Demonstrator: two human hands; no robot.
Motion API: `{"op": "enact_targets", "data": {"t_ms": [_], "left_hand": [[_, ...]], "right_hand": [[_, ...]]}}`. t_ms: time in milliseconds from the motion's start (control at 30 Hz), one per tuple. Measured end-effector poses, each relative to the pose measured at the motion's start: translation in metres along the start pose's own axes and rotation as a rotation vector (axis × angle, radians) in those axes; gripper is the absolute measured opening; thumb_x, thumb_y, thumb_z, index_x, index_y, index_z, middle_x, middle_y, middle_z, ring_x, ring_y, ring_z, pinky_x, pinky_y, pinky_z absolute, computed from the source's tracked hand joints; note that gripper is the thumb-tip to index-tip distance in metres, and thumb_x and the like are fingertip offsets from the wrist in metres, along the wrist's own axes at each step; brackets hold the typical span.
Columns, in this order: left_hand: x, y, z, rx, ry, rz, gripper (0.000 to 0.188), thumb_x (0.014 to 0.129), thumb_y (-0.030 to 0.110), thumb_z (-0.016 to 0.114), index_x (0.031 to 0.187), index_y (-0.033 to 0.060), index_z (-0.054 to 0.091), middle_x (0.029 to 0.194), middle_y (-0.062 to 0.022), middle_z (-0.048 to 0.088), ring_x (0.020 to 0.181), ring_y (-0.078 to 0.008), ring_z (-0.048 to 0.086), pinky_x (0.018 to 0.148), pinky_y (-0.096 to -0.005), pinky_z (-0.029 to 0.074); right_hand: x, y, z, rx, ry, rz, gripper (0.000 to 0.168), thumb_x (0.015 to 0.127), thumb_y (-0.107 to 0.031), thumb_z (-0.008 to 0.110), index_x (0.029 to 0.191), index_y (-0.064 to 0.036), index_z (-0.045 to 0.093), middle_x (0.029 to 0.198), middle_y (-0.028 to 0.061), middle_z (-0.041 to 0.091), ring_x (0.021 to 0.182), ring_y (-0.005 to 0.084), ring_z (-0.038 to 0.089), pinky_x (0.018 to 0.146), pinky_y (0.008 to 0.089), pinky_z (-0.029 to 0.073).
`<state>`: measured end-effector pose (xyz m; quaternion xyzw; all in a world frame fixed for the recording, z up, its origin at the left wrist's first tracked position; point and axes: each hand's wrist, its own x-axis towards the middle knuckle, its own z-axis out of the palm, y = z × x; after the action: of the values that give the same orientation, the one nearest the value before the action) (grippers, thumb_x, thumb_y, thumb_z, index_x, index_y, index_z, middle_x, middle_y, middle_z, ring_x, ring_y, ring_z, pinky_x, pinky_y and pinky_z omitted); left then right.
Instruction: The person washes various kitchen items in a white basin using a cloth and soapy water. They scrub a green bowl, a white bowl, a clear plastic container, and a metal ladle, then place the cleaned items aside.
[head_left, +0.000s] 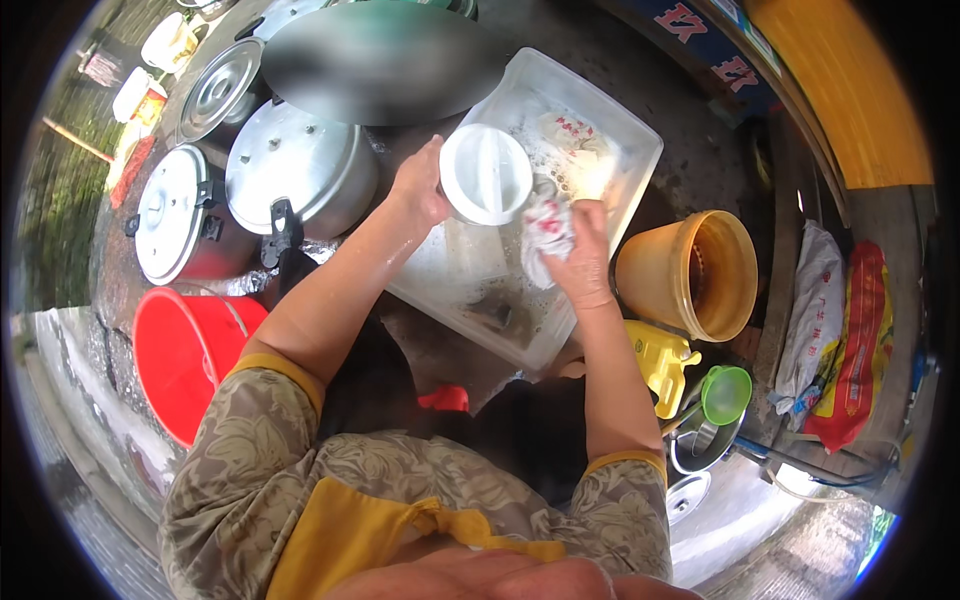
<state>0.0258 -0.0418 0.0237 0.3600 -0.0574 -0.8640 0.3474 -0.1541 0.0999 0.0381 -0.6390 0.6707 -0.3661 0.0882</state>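
Above a translucent plastic tub (517, 349) of sudsy water, my left hand (420, 184) grips the side of a round white plastic lid or shallow container (486, 174) with a raised bar across its middle. My right hand (581, 259) holds a bunched wet white cloth (547, 232) with red marks, close to the right edge of the round piece. In the water lies a clear plastic bag or wrapper (574, 135) with red print, partly under suds. Something flat and pale shows under the water at the tub's near left part.
Lidded metal pots (292, 165) and a red bucket (172, 360) stand at the left. To the right are a yellowish plastic bucket (686, 274) on its side, a yellow jug (660, 364), a green ladle (726, 395) and filled sacks (814, 322). A blurred patch hides the top middle.
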Motion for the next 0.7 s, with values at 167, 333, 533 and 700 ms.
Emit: {"op": "enact_targets", "data": {"t_ms": [167,333,533,700], "left_hand": [[0.011,-0.031,0.003,-0.108,0.045,0.023,0.043,0.101,0.031,0.029,0.124,-0.0010,0.046,0.124,-0.0163,0.054,0.113,-0.0338,0.053,0.098,-0.0506,0.041],[0.022,-0.081,-0.017,0.077,0.050,0.043,0.037,0.099,0.031,0.039,0.112,-0.0020,0.050,0.108,-0.0166,0.060,0.092,-0.0295,0.061,0.079,-0.0409,0.052],[-0.003,-0.085,0.003,0.226,0.067,0.053,0.036,0.098,0.029,0.041,0.111,-0.0026,0.051,0.105,-0.0153,0.061,0.090,-0.0271,0.061,0.078,-0.0396,0.052],[-0.015,-0.071,0.015,0.311,0.178,0.221,0.037,0.096,0.031,0.046,0.102,-0.0041,0.056,0.089,-0.0107,0.061,0.079,-0.0197,0.059,0.071,-0.0339,0.049]], "right_hand": [[0.006,-0.023,0.024,0.095,0.058,-0.064,0.037,0.064,-0.023,0.076,0.093,-0.007,0.059,0.096,0.0072,0.051,0.088,0.0243,0.056,0.076,0.0345,0.050],[0.019,-0.024,0.045,-0.283,-0.055,0.111,0.031,0.071,-0.030,0.068,0.091,-0.008,0.059,0.094,0.0100,0.053,0.089,0.0303,0.056,0.075,0.0410,0.049],[0.047,0.032,0.032,0.166,0.055,0.786,0.049,0.082,-0.038,0.062,0.116,-0.002,0.057,0.102,0.0171,0.065,0.092,0.0309,0.063,0.081,0.0366,0.049],[0.031,0.047,0.049,1.216,0.109,1.128,0.047,0.093,-0.039,0.047,0.127,-0.005,0.050,0.115,0.0123,0.061,0.100,0.0281,0.061,0.090,0.0402,0.048]]}}
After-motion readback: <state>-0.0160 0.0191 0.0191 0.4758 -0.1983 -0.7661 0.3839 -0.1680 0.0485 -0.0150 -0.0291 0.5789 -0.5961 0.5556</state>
